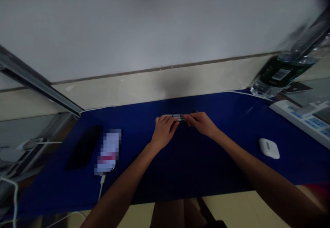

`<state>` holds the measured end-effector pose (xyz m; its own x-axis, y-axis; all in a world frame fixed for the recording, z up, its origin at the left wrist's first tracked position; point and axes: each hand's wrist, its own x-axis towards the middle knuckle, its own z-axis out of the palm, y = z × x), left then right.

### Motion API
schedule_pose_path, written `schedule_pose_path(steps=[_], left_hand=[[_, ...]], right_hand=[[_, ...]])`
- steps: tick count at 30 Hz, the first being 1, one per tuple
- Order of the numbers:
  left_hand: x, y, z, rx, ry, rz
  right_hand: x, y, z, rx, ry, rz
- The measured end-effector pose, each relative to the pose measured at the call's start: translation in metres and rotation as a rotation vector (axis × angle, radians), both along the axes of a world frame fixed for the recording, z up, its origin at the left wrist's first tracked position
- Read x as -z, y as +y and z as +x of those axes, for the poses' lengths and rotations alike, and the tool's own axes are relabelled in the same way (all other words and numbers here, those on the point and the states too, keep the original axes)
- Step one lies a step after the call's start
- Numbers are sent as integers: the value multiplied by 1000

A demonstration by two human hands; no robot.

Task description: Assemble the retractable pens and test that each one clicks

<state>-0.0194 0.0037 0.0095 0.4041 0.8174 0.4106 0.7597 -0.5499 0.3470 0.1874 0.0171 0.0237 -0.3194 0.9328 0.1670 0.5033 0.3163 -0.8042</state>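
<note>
Deep blue table mat (232, 166) spreads under both forearms, and at its middle, toward the far edge, sits a small bundle of grey-and-black marker pens (175, 117), lying side by side across the view. The left hand (163, 131) and right hand (202, 123) come in from the near side and almost meet there, each grip clamped on the bundle: left fingers (167, 119) wrap its left part, right fingers (189, 119) pinch its right end. Both hands are off the other things.

Left of them lie a black phone (84, 147) and a pixelated, pale rectangular item (108, 150), with a white cable (101, 188) running from its near end. On the right sit a white earbud case (269, 148) and, further off, a white power strip (301, 118). A blurred, tilted clear water bottle (279, 75) with a dark label stands out at the far right corner.
</note>
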Motion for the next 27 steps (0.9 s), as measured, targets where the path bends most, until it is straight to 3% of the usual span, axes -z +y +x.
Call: schedule_pose_path(steps=[7, 12, 18, 23, 27], left_hand=[[2, 2, -1, 63, 38, -11], [1, 0, 0, 36, 20, 11], [1, -1, -1, -3, -18, 25], [0, 0, -1, -41, -44, 16], [1, 0, -1, -58, -53, 17]], right_hand=[[-2, -5, -6, -25, -13, 36], [-5, 4, 8, 102, 41, 41], [10, 19, 27, 390, -292, 214], [28, 21, 31, 425, -519, 230], [27, 19, 33, 440, -599, 207]])
